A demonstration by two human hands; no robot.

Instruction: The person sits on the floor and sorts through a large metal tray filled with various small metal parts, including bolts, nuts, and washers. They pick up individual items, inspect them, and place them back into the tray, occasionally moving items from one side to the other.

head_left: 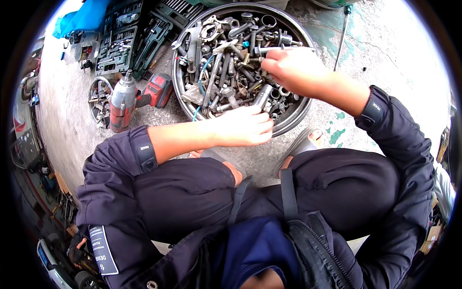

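Navy shirt, then hands by silver cylinder, long axis away-rightward.

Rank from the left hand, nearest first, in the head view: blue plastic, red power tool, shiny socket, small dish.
From the left hand:
1. Shiny socket: in the big pan.
2. Red power tool: left of the pan.
3. Small dish: left of the red power tool.
4. Blue plastic: upper left.

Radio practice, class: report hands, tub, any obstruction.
Left hand over near rim of tub, grip unclear. Right hand over bolts, grip unclear. Impact wrench at left, apart from hands.
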